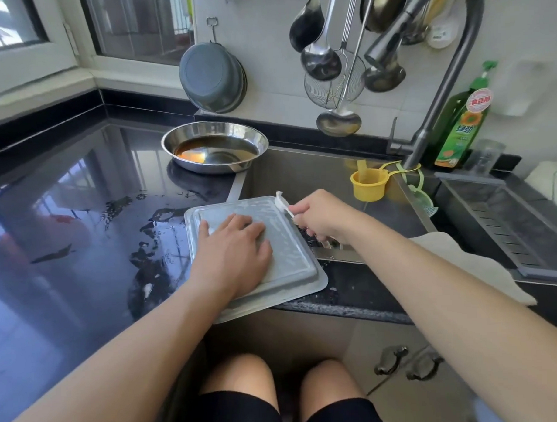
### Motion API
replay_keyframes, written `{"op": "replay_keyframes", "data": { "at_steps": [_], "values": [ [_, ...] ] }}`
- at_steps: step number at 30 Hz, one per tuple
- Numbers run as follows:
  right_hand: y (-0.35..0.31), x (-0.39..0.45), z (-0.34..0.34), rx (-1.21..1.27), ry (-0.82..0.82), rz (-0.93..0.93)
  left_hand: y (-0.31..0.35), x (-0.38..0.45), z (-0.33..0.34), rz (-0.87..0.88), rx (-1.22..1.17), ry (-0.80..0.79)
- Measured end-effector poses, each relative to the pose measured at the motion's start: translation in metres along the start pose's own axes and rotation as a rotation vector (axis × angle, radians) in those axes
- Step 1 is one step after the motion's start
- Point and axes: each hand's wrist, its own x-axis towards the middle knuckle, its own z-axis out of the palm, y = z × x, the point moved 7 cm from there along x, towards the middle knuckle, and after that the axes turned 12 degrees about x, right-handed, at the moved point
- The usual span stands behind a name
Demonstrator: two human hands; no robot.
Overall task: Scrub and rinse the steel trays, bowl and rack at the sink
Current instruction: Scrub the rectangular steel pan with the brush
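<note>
**Soapy tray held flat at the sink's left rim**

A steel tray (291, 257) lay upside down on the black countertop (66, 218), at the counter's front edge, its right side reaching over the left rim of the sink (317, 174). A whitish soapy film covered its upturned bottom. The left hand (231, 253) pressed down on the tray with fingers spread and nearly straight. The right hand (321, 218) was curled round a scrubbing tool (283, 204) whose white, foamy end touched the tray's far right corner; what kind of tool it was could not be told.

Near the counter's back edge, just left of the sink, stood a steel bowl (215, 146) holding a little brown liquid. Water pooled on the countertop between bowl and tray. A yellow cup (368, 183) hung inside the sink at its back wall, under the faucet (437, 88). A green detergent bottle (463, 122) stood at the sink's back right corner, and a cloth (468, 261) was draped over its front rim.
</note>
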Motion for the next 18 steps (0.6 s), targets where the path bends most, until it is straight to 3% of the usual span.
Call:
{"op": "replay_keyframes", "data": {
  "at_steps": [10,18],
  "values": [
    [0.056,-0.139,-0.009,-0.151,-0.018,-0.017,0.0,0.0,0.0,-0.014,0.001,0.014],
    [0.061,-0.137,-0.005,-0.36,0.082,-0.037,-0.001,0.001,0.001,-0.024,0.014,-0.01]
  ]
}}
